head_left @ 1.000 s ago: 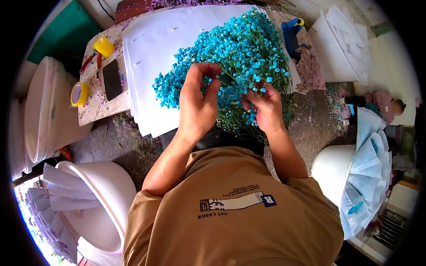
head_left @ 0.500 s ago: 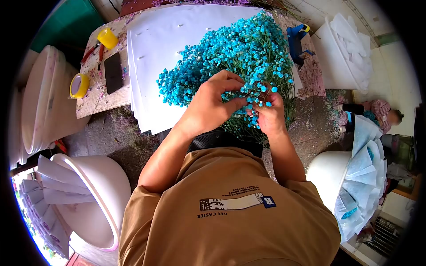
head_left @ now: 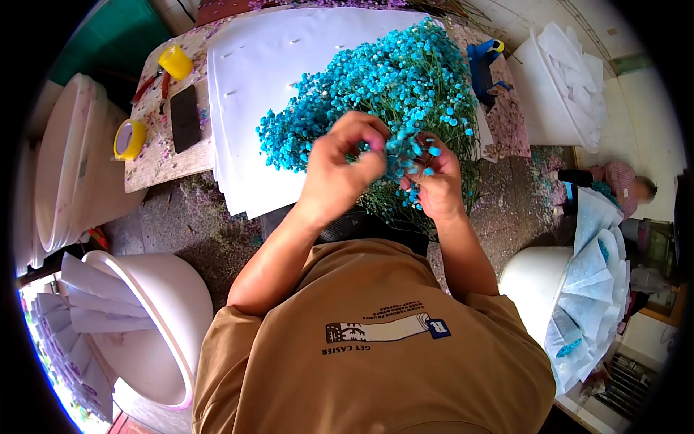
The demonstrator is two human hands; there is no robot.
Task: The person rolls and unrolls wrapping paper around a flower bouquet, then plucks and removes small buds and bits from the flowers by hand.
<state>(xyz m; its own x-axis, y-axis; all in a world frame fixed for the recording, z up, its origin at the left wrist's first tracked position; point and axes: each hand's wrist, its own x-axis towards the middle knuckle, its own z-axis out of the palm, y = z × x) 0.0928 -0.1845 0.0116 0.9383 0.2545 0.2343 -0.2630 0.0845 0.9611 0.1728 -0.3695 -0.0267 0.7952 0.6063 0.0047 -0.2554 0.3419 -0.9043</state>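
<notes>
Blue flowers: the large bunch (head_left: pixel 390 79) lies over the white paper sheets (head_left: pixel 253 87), its stems leaning toward my right and past the near edge of the worktop (head_left: pixel 155 159).
Right hand: my right hand (head_left: pixel 436 173) is pinching a small sprig (head_left: pixel 403 153) in front of the bunch.
Left hand: my left hand (head_left: pixel 347 159) is curled beside that sprig, thumb near bent fingers; blur means I can't tell whether it grips anything.
Sprig handling: I'd pinch low on the stem with light pressure, work the other fingertips between the stalks, and ease tangles apart so the blossoms aren't crushed.
Near edge: the sheets overhang the worktop toward my body, so I'd lift my wrists to avoid creasing them.
Left side: bare paper gives me sweeping room, up to the phone (head_left: pixel 185 119) and yellow tape roll (head_left: pixel 129 142).
Right side: tighter; the blue tool (head_left: pixel 480 71) stands just beside the bunch, so I'd swing my elbow low there.
</notes>
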